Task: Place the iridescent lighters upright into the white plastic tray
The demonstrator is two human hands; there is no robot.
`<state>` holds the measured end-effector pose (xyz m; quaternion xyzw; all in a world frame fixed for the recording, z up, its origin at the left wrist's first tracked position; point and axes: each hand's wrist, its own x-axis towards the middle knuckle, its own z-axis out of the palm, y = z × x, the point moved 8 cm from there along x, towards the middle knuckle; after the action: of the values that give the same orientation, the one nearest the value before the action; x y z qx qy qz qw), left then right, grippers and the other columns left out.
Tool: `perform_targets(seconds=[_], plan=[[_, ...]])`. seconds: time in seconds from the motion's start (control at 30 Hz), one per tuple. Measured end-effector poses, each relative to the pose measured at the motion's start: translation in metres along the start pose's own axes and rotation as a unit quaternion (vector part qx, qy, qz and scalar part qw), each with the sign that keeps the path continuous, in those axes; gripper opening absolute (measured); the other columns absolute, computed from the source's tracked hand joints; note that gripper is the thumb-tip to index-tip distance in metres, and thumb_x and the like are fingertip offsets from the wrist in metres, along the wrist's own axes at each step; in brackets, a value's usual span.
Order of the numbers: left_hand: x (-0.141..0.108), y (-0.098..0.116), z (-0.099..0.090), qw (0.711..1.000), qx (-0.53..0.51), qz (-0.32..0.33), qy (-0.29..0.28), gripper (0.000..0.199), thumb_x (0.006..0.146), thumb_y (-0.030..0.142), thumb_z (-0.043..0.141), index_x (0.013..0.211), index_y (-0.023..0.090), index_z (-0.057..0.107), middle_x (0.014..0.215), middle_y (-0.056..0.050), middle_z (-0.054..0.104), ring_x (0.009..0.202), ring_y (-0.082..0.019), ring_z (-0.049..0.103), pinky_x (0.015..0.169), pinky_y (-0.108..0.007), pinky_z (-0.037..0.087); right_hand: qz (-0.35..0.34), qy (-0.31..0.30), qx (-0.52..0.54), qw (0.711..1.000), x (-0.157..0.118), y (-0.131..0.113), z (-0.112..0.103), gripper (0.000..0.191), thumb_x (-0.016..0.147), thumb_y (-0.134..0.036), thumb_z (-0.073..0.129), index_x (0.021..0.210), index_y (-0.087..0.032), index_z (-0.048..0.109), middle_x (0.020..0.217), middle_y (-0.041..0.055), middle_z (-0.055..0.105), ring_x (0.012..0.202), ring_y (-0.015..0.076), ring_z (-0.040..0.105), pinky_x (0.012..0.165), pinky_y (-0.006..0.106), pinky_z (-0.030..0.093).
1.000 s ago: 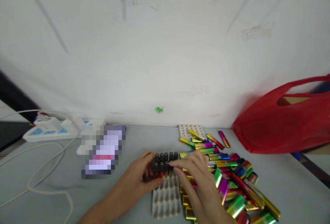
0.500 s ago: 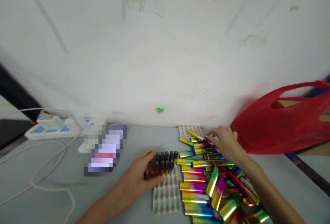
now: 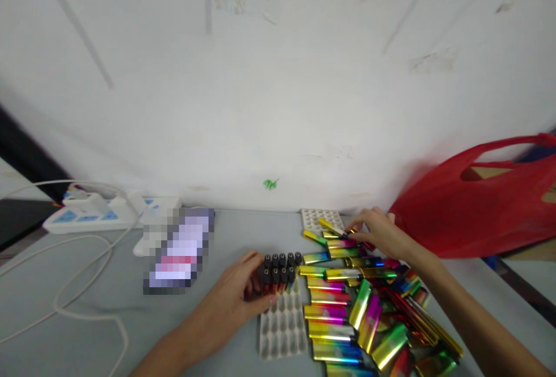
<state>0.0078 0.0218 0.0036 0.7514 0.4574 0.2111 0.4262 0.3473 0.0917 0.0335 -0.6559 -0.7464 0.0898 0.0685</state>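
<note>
A pale moulded tray (image 3: 283, 333) with rows of small pockets lies on the table. Upright black-topped lighters (image 3: 278, 267) fill two rows at its far end. My left hand (image 3: 243, 287) curls around that end from the left, thumb along the near side of the lighters, its other fingers partly hidden. At the far edge of a pile of shiny multicoloured lighters (image 3: 332, 332), my right hand (image 3: 376, 231) has thumb and forefinger closed on the end of a lighter, mostly hidden by the fingers.
Behind the pile is a second pale tray (image 3: 313, 215). A red plastic bag (image 3: 478, 209) stands at the right against the wall. To the left are a blurred-out phone (image 3: 180, 249), a white power strip (image 3: 95, 215) and loose white cables (image 3: 87, 318).
My right hand has shifted slightly, and a little more of the pile's right side shows beside its forearm. My left hand stays by the upright lighters in the tray.
</note>
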Motion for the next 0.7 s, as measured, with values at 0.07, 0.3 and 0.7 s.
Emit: perform_targets(seconds=[0.07, 0.3, 0.7], plan=[[0.000, 0.000, 0.001, 1.000, -0.002, 0.000, -0.003, 0.019, 0.091, 0.036, 0.074, 0.100, 0.022, 0.064, 0.099, -0.001, 0.059, 0.083, -0.023, 0.060, 0.071, -0.032, 0.042, -0.009, -0.009, 0.012, 1.000, 0.001, -0.001, 0.000, 0.019, 0.093, -0.040, 0.073, 0.101, -0.033, 0.089, 0.104, 0.0065, 0.080, 0.109, 0.0357, 0.062, 0.091, 0.045, 0.038], [0.002, 0.000, -0.001, 1.000, -0.001, 0.003, 0.004, 0.019, 0.089, 0.035, 0.075, 0.095, 0.022, 0.063, 0.096, -0.001, 0.058, 0.082, -0.022, 0.059, 0.070, -0.032, 0.040, -0.037, -0.027, 0.037, 0.998, 0.007, 0.004, -0.002, 0.013, 0.086, -0.038, 0.080, 0.092, -0.028, 0.086, 0.098, 0.0059, 0.078, 0.106, 0.0353, 0.064, 0.094, 0.046, 0.039], [-0.001, 0.002, -0.002, 1.000, 0.008, 0.001, 0.006, 0.021, 0.091, 0.035, 0.078, 0.094, 0.021, 0.062, 0.097, 0.000, 0.057, 0.083, -0.022, 0.058, 0.072, -0.031, 0.040, -0.064, 0.024, 0.064, 0.996, -0.008, 0.022, -0.039, 0.025, 0.088, -0.051, 0.080, 0.079, -0.028, 0.079, 0.084, 0.0066, 0.078, 0.096, 0.0349, 0.066, 0.093, 0.051, 0.043]])
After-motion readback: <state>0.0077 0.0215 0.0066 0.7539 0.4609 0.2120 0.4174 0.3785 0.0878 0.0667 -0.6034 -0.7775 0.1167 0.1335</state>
